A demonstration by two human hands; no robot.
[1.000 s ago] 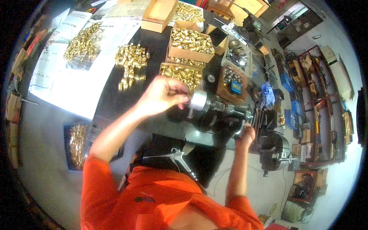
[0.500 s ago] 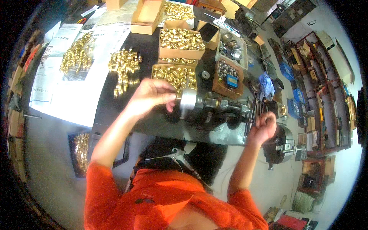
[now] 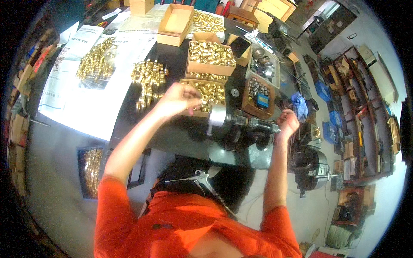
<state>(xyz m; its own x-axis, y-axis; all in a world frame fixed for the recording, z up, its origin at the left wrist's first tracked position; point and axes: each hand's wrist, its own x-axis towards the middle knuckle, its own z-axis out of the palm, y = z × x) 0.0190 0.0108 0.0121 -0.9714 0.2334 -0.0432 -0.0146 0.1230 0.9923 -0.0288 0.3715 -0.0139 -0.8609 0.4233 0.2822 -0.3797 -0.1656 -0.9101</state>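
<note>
"Where's the left hand (image 3: 177, 102)?"

"From my end, I see it at the front edge of the nearer cardboard box (image 3: 201, 114), beside its brass fittings (image 3: 211, 91). Its fingers are bent inward; I can't tell whether that grip pinches a piece."

"And the right hand (image 3: 288, 124)?"

"Curled by the right end of the machine (image 3: 258, 125). I can't tell if that grip holds anything."

"The machine itself?"

"On the dark surface (image 3: 172, 135), its silver cylinder (image 3: 218, 115) just right of the left hand."
</note>
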